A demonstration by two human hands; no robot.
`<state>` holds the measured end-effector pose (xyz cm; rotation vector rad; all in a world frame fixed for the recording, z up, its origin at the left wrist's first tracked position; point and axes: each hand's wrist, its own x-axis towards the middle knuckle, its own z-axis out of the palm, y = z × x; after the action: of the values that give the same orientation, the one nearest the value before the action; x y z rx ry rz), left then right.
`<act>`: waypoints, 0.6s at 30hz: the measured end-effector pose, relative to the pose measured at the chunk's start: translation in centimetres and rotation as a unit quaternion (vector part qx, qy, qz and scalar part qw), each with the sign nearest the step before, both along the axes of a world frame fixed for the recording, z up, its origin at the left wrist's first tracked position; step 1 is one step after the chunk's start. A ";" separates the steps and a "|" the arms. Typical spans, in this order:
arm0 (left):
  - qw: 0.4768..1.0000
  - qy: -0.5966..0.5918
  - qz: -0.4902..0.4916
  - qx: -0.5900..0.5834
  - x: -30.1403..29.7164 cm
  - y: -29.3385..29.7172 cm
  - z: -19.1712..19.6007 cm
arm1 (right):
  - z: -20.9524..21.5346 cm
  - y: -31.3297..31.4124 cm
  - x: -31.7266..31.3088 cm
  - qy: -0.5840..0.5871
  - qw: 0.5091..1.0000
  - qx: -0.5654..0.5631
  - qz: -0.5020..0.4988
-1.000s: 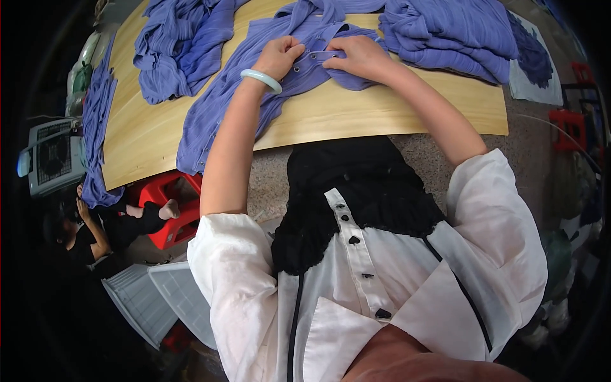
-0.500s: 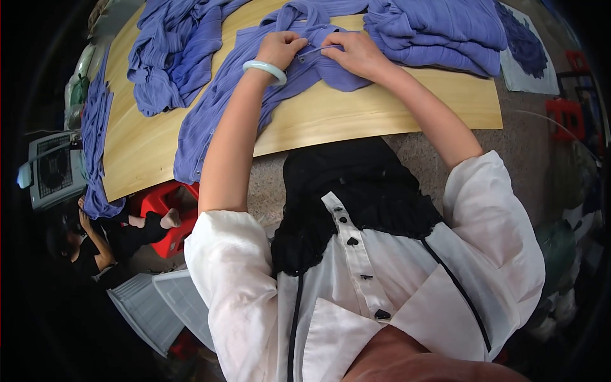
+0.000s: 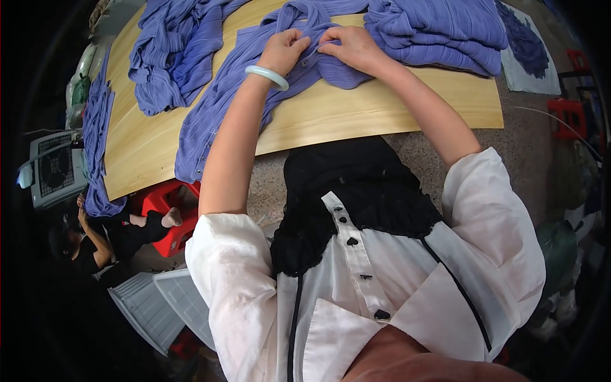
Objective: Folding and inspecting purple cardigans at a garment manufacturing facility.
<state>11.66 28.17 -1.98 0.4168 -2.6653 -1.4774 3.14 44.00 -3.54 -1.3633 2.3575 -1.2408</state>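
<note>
A purple-blue ribbed garment (image 3: 216, 108) with a row of small buttons lies stretched across the wooden table (image 3: 356, 111). My left hand (image 3: 284, 49), with a pale green bangle on the wrist, pinches the fabric near the buttoned edge. My right hand (image 3: 352, 46) grips the same garment just to the right, fingertips almost touching the left hand's. Both hands rest on the cloth at the table's far middle.
More purple garments are piled at the back left (image 3: 168, 54) and back right (image 3: 439, 32). Red plastic stools (image 3: 168, 213) stand under the table's left end, where a person (image 3: 95, 242) sits low. A fan (image 3: 54, 172) stands at the far left; white crates (image 3: 159, 305) lie below.
My hands have drawn closer together on the garment and bunched the fabric between them. The view has shifted slightly toward the table.
</note>
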 end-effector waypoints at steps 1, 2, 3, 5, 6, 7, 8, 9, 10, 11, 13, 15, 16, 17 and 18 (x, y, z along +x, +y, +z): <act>0.999 -0.014 -0.008 0.050 0.0 0.0 0.0 | 0.0 0.0 0.0 -0.004 1.000 0.006 0.002; 0.999 -0.014 -0.008 0.050 0.0 0.0 0.0 | 0.0 0.0 0.0 -0.003 1.000 0.007 0.002; 0.996 -0.014 -0.006 0.091 0.1 0.2 -0.1 | 0.0 0.0 0.1 -0.015 1.000 0.004 0.000; 0.991 -0.014 -0.004 0.132 0.1 0.3 -0.2 | 0.0 0.0 0.1 -0.027 1.000 0.002 -0.001; 0.993 -0.018 0.008 0.116 0.0 0.4 -0.2 | 0.0 -0.1 0.1 -0.026 1.000 0.003 0.002; 0.995 -0.021 0.020 0.100 -0.1 0.4 -0.3 | -0.1 -0.1 0.1 -0.025 1.000 0.004 0.004; 0.995 -0.021 0.020 0.100 -0.2 0.3 -0.5 | -0.1 -0.1 0.1 -0.025 1.000 0.005 0.004; 0.997 -0.010 0.015 0.075 -0.2 0.3 -0.7 | -0.1 -0.2 0.0 -0.026 1.000 0.011 0.005; 0.999 0.002 0.009 0.050 -0.3 0.2 -1.0 | -0.1 -0.2 -0.1 -0.027 0.999 0.018 0.006; 0.999 0.001 0.009 0.050 -0.3 0.1 -1.2 | -0.1 -0.2 0.0 -0.027 0.999 0.018 0.006; 0.999 0.032 0.008 0.003 -0.4 0.0 -1.4 | 0.0 -0.2 0.0 -0.010 0.999 0.027 0.014; 0.999 0.036 0.005 -0.012 -0.4 -0.2 -1.5 | 0.2 -0.2 0.0 -0.019 0.999 0.033 0.017; 0.999 0.040 0.001 -0.026 -0.4 -0.1 -1.3 | 0.2 -0.1 0.0 -0.028 0.999 0.039 0.019; 0.999 0.040 0.000 -0.026 -0.4 -0.2 -1.2 | 0.1 0.0 0.0 -0.028 0.999 0.039 0.018; 1.000 0.026 -0.007 0.013 -0.5 -0.2 -1.0 | -0.1 0.0 0.0 -0.023 0.999 0.045 0.018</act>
<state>11.20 27.93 -2.94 0.3580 -2.6160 -1.5072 3.11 44.01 -3.66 -1.3281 2.3183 -1.1293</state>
